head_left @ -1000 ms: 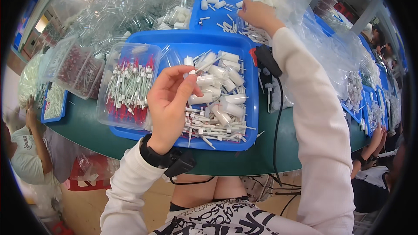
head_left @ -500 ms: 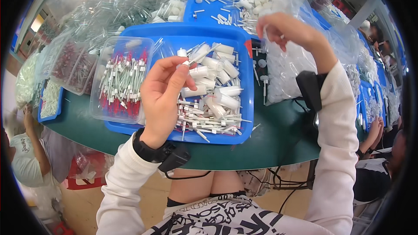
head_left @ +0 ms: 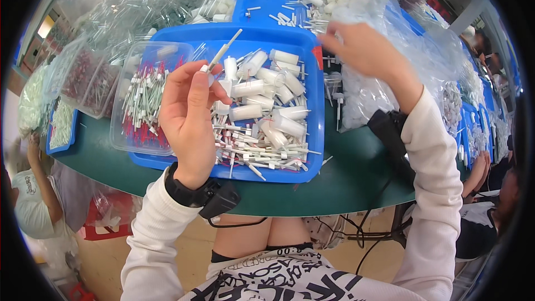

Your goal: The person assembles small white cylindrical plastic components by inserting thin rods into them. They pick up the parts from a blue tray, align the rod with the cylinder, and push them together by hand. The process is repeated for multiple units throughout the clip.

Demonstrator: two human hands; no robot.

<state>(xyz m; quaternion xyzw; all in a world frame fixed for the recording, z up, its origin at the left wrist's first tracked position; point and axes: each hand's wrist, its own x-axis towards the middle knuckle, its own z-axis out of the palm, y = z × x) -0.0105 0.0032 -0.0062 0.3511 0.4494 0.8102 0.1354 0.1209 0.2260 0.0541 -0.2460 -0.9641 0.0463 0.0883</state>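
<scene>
Pinched between the thumb and fingers of my left hand (head_left: 189, 114) is a thin white rod (head_left: 222, 53) with a white collar near its lower end; it points up and to the right, above the main blue tray (head_left: 313, 161). In that tray lie white and clear cylinders (head_left: 253, 88) and a heap of thin white stems (head_left: 253, 153), some with red tips. My right hand (head_left: 370, 53) is raised beyond the tray's right corner, in front of a clear plastic bag (head_left: 359, 95). Its fingers are spread apart and slightly blurred, with nothing visible in them.
A clear plastic box (head_left: 117, 136) of white and red stems overlaps the tray's left side. Behind stands another blue tray (head_left: 245, 0) with white cylinders and short rods. Clear plastic tubes (head_left: 139, 14) are piled at the back left. Other people sit at both sides.
My left hand has shifted left and turned, so the rod now stands out above its fingertips. My right hand has moved a little left and slightly lower, beside the tray's corner.
</scene>
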